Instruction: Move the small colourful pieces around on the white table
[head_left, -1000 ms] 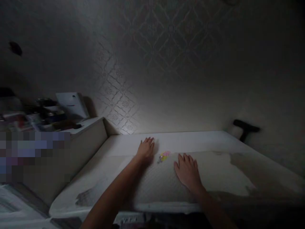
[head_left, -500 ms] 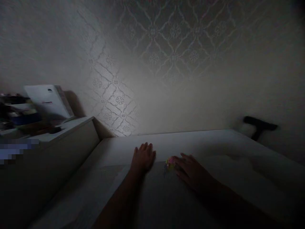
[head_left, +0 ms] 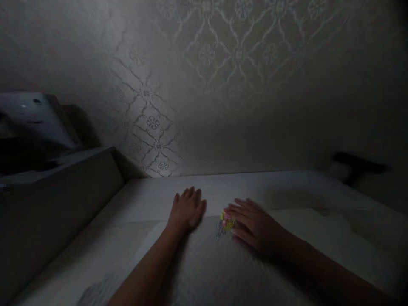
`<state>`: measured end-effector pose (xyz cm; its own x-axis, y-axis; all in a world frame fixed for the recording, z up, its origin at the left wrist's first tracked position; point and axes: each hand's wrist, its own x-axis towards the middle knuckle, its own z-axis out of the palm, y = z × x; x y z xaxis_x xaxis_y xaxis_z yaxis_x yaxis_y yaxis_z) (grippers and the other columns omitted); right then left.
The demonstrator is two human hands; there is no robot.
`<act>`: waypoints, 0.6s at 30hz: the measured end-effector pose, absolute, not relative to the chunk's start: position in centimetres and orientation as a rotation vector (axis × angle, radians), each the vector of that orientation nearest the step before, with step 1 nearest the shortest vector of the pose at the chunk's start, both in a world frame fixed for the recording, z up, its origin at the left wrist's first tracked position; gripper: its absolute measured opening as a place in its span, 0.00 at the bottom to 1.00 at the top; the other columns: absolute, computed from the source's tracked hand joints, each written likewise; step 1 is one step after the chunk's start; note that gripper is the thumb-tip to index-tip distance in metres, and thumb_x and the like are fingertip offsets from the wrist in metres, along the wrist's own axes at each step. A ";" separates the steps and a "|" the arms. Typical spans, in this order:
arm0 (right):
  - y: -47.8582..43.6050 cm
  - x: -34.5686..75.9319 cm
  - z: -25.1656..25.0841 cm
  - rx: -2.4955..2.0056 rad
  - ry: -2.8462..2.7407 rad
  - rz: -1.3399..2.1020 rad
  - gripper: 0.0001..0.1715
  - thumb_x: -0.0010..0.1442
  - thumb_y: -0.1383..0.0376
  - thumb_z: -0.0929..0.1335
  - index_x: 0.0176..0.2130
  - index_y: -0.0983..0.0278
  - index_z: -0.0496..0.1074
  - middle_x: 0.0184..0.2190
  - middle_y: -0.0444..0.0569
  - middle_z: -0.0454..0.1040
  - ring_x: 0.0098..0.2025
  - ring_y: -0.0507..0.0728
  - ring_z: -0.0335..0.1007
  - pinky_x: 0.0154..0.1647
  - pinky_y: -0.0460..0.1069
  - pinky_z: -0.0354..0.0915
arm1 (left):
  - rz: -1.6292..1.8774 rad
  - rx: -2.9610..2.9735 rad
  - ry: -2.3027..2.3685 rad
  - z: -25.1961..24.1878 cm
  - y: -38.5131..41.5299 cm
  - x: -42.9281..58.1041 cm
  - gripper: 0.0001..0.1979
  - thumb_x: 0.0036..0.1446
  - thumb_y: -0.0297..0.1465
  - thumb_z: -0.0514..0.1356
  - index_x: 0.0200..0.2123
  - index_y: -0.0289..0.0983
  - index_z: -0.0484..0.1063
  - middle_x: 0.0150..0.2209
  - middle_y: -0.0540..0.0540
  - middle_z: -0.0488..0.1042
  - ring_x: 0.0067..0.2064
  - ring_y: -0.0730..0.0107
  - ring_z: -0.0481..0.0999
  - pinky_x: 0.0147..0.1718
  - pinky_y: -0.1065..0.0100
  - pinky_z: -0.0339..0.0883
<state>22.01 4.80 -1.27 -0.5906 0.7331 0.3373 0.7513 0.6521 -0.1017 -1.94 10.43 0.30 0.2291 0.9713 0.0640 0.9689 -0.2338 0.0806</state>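
Observation:
A small yellow and pink trinket (head_left: 227, 223) lies on the pale surface between my hands, with a silvery, chain-like part (head_left: 219, 230) trailing toward me. The dim light hides its exact kind. My right hand (head_left: 253, 223) lies low beside it, fingers stretched out and their tips at its right and upper edge. Its thumb is apart from the fingers, and I see no firm grip. To the left, my left hand (head_left: 187, 207) rests palm down on the surface, its fingers spread and holding nothing.
A pale cabinet or ledge (head_left: 83, 165) stands at the left, bearing a white box (head_left: 35, 117) and dark clutter. Behind the surface rises a patterned wall (head_left: 239, 85). A dark T-shaped object (head_left: 358, 163) is at the right, and pale sheets (head_left: 312, 229) lie near my right forearm.
The view has shifted, so the white box sits further left and the dark object further right. Both hands keep nearly the same pose, and the trinket stays by my right fingertips.

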 end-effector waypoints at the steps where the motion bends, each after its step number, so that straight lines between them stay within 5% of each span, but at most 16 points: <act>1: 4.6 22.0 -1.3 -1.184 -2.526 -0.062 0.25 0.67 0.60 0.64 0.61 0.60 0.70 0.61 0.55 0.71 0.66 0.67 0.62 0.66 0.67 0.56 | 0.163 2.447 1.929 0.3 10.4 -1.9 0.27 0.70 0.42 0.42 0.67 0.40 0.59 0.70 0.38 0.57 0.71 0.53 0.54 0.66 0.44 0.50; 18: 7.1 25.9 -2.4 -1.392 -2.455 -0.060 0.24 0.67 0.63 0.62 0.59 0.61 0.72 0.61 0.52 0.71 0.66 0.62 0.62 0.67 0.63 0.56 | 0.141 2.459 1.938 0.2 10.6 -2.1 0.28 0.70 0.43 0.41 0.68 0.39 0.57 0.71 0.38 0.55 0.71 0.54 0.54 0.66 0.45 0.50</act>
